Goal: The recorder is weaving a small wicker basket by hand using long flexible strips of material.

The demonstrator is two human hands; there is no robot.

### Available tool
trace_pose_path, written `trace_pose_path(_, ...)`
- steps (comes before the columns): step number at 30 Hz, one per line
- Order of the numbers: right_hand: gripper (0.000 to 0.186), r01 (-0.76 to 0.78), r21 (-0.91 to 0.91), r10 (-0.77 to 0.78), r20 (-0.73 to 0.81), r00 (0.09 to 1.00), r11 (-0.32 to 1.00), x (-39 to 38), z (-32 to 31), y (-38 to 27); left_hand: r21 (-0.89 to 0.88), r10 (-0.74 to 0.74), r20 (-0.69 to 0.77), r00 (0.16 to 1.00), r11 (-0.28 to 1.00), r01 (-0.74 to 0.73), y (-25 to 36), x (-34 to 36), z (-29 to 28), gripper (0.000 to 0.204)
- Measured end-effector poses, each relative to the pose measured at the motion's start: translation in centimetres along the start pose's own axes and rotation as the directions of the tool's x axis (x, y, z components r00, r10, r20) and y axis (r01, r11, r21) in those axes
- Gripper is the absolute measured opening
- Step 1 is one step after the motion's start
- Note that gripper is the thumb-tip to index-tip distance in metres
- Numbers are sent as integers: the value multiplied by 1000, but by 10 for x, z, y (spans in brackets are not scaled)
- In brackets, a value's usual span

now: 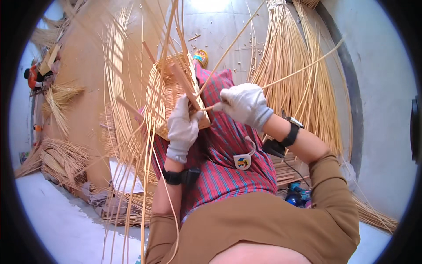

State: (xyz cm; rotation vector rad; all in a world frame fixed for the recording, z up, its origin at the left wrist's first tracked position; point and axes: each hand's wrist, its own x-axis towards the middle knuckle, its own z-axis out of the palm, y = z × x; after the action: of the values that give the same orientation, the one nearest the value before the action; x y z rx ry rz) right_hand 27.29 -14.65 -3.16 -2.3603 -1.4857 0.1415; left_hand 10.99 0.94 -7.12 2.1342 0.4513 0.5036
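Note:
A partly woven wicker basket (154,90) rests tilted on my lap, with long loose canes fanning out from its sides. Thicker wooden stakes, one of them a brown stake (182,80), stand up at its edges. My left hand (182,130), in a white glove, is closed on the basket's near right edge, its thumb side by the base of that stake. To the right, my gloved right hand (246,103) pinches a thin wicker strand (303,68). The strand runs from the basket edge through the fingers and out to the upper right.
Large bundles of long canes (285,48) lie at the right by the wall. More canes (116,39) and a coiled bundle (63,160) lie at the left. A yellow round tape measure (201,57) sits beyond the basket. Small cane offcuts (194,38) dot the floor.

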Motion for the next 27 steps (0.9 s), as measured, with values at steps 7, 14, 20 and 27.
trace_pose_path(7,12,326,-98,-331,-51,942,940,-12,-36,-56,-407,-122,141,982,897,170,18,-24,-58,46)
trace_pose_path(14,13,301,8,-298,-134,945,953,-13,-20,-49,-335,-95,32,995,937,101,11,-28,-47,47)
trace_pose_path(20,23,356,40,-352,-88,932,934,39,-1,-20,-360,-200,-10,980,915,183,1,-32,-36,46)
trace_pose_path(27,38,482,178,-484,-30,874,858,127,24,-12,-267,-142,-73,987,956,118,6,-31,-33,43)
